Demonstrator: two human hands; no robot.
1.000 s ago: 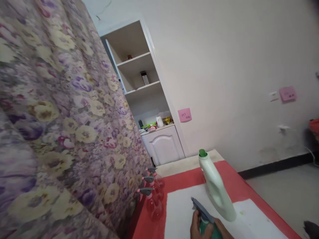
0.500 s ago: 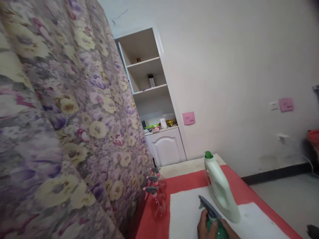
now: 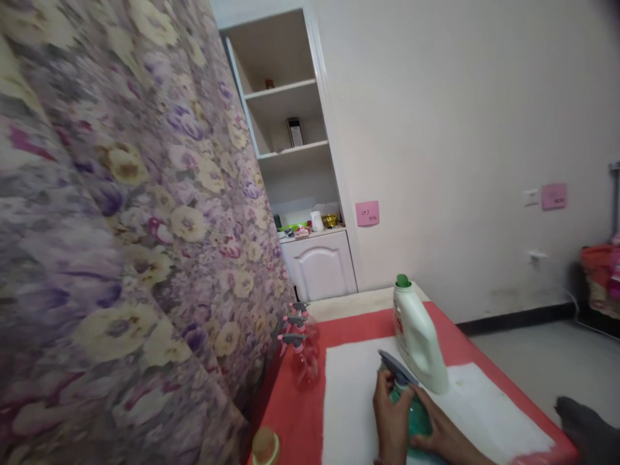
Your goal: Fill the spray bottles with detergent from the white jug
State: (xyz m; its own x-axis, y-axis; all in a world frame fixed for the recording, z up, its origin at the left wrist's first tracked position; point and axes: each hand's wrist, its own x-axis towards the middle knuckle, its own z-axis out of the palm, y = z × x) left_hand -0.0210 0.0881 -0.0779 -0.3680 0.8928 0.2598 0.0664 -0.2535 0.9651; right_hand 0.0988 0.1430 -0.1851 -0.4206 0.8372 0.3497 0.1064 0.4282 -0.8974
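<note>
The left hand [image 3: 392, 413] curls around the neck and the right hand [image 3: 440, 427] cups the body of the green spray bottle [image 3: 418, 416], both closed on it, apparently to steady it over white paper [image 3: 347, 400] that probably keeps drips off the red-covered table [image 3: 358, 328]

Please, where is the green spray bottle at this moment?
In the head view, the green spray bottle is low, right of centre, in the left hand and right hand, over the white sheet, nearer than the large pale bottle.
</note>
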